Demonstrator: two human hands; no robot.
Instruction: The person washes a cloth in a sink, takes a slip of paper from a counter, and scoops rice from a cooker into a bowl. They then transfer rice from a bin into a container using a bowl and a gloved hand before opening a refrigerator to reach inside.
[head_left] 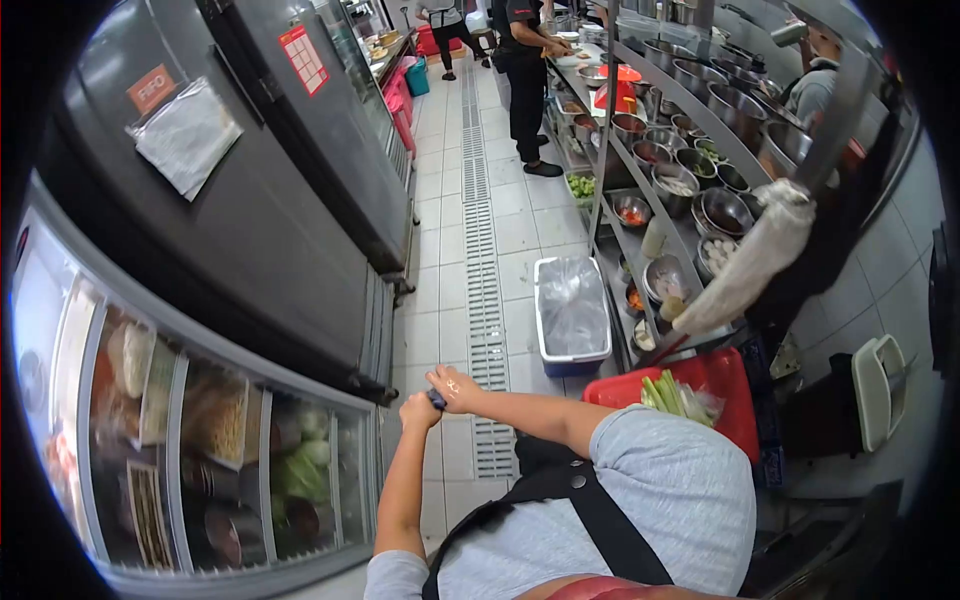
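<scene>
My left hand (420, 411) is closed, with a small dark object (436, 400) showing at its thumb side; its kind is too small to make out. My right hand (456, 389) meets it in front of my body, touching or nearly touching the dark object. Its visible fingers are partly stretched out, and pale marks show on its back. Both hands are above the tiled floor (427, 335), beside a glass-door fridge (180, 440) with bagged food and greens inside.
Tall steel fridges (300, 190) line the left. A drain grate (480, 260) runs along the aisle. At right stand a lined white-and-blue box (540, 310), a red tray (735, 395) with green stalks (672, 393), and shelves of metal bowls. A person in black (522, 85) stands ahead.
</scene>
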